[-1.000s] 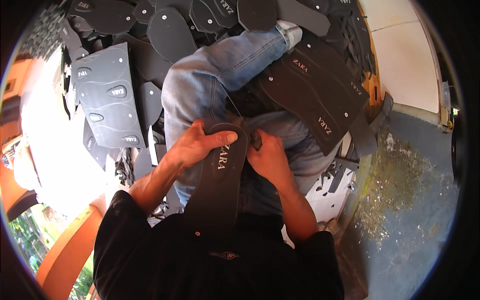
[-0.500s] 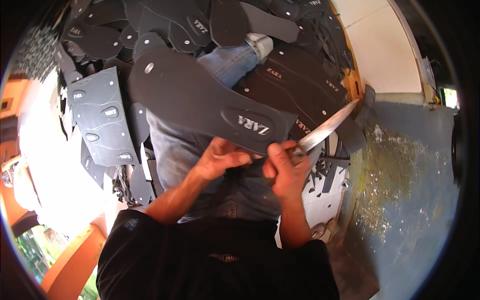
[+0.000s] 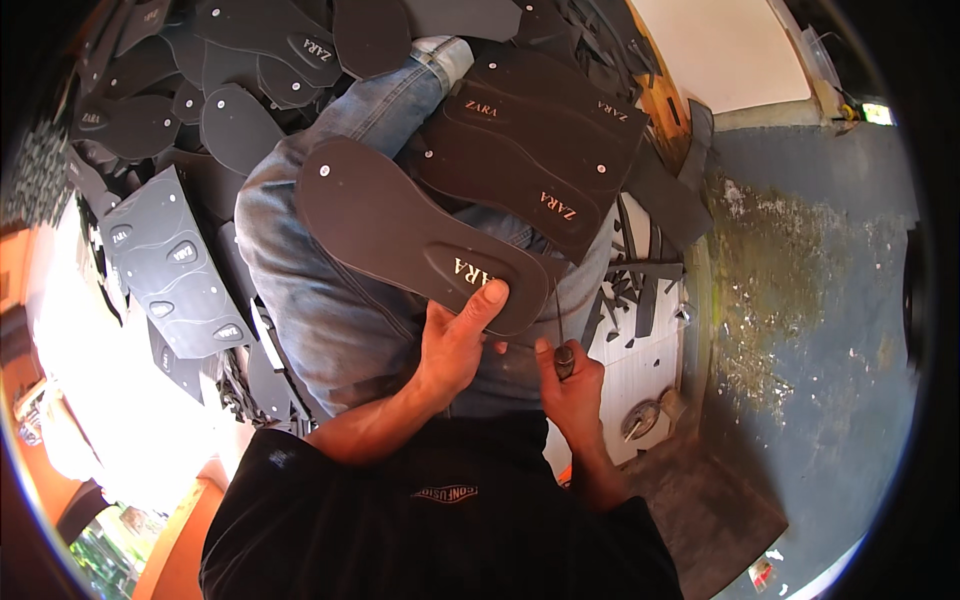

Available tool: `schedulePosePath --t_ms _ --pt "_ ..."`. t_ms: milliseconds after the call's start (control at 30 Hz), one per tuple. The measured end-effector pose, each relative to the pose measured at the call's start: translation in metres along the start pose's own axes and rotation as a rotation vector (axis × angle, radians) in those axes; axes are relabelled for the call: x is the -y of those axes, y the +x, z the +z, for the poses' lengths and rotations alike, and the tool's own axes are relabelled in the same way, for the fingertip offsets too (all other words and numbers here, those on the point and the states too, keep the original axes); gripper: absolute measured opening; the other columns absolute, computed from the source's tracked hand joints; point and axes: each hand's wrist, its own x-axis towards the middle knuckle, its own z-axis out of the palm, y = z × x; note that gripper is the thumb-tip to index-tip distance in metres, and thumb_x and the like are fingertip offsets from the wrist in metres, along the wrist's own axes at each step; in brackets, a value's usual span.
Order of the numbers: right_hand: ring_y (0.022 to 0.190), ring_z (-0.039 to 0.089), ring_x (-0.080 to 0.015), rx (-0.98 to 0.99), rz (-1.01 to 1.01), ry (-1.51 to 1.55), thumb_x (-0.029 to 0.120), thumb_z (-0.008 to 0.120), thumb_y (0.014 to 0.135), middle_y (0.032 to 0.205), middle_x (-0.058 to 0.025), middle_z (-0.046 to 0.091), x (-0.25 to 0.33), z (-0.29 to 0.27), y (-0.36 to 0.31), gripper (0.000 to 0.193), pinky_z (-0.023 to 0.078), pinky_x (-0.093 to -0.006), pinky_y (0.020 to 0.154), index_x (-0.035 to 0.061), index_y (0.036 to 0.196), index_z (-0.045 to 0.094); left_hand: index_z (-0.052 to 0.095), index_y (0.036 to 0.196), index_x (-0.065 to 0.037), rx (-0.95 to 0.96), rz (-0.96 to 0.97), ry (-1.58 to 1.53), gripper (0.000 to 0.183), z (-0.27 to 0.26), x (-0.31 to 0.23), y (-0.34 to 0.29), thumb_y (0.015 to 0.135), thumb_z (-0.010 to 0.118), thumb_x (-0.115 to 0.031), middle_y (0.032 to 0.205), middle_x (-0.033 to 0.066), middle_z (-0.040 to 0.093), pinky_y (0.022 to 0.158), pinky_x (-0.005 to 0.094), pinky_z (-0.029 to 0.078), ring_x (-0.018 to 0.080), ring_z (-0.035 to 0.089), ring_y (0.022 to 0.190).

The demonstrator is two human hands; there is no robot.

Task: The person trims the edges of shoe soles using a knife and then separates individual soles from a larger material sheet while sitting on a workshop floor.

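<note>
A black sandal sole [image 3: 385,220] lies tilted over my lap, its wide end toward the far left. My left hand [image 3: 450,350] is closed on its near, heel end, the thumb pressing on top over part of the light lettering and the fingers hidden beneath. In my right hand [image 3: 575,395], closed around the dark handle, is a knife [image 3: 559,318]. Its blade points away from me and shows nearly edge-on, close by the right edge of the heel. Whether the blade touches the sole I cannot tell. A black moulded sheet with sole outlines [image 3: 535,125] rests beyond, over my right leg.
Many black soles [image 3: 240,125] are piled at the far left. Another moulded sheet [image 3: 170,270], greyish in the light, lies left of my knee. Black offcuts [image 3: 640,300] litter a white surface at right, near a round metal object [image 3: 641,420]. A stained blue-grey floor [image 3: 820,300] lies farther right.
The knife blade has swung from pointing far right to pointing away, beside the heel. My left thumb now presses on the sole's top. The sole sits closer to my lap; the view has shifted.
</note>
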Motion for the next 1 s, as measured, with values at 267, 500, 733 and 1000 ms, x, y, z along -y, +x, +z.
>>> schedulePosePath --t_ms 267,500,733,1000 --pt "0.043 0.052 -0.0335 0.01 0.086 -0.121 0.02 0.062 0.085 0.047 -0.0161 0.049 0.002 0.007 -0.014 0.033 0.038 -0.0409 0.043 0.0013 0.061 0.05 0.057 0.098 -0.003 0.003 0.011 -0.032 0.027 -0.009 0.008 -0.009 0.087 0.064 -0.026 0.077 0.0041 0.06 0.042 0.0214 0.041 0.0096 0.055 0.057" --pt "0.06 0.056 -0.0439 0.233 -0.063 -0.123 0.014 0.06 0.081 0.058 -0.0223 0.056 0.023 0.008 0.031 0.02 0.043 -0.0479 0.055 -0.0014 0.069 0.054 0.058 0.098 0.001 -0.029 -0.035 0.048 0.031 -0.03 0.01 -0.019 0.084 0.067 -0.025 0.076 0.0044 0.061 0.042 0.0218 0.041 0.0104 0.056 0.058" --pt "0.058 0.056 -0.0412 0.207 -0.09 0.116 0.017 0.061 0.083 0.062 -0.0217 0.057 0.031 0.021 0.051 0.024 0.044 -0.0426 0.056 -0.0046 0.075 0.056 0.059 0.103 -0.001 0.068 -0.192 0.237 0.033 -0.037 -0.022 -0.03 0.082 0.069 -0.024 0.079 0.0046 0.062 0.044 0.0211 0.042 0.0093 0.056 0.062" --pt "0.047 0.041 -0.0123 0.081 0.033 0.162 0.02 0.064 0.084 0.05 -0.0087 0.046 0.014 0.013 0.048 0.032 0.036 -0.0333 0.047 -0.0042 0.068 0.052 0.068 0.09 0.0 -0.298 0.686 0.844 0.033 -0.077 -0.275 0.075 0.081 0.067 -0.032 0.089 0.0128 0.065 0.056 0.0229 0.045 0.0118 0.058 0.059"
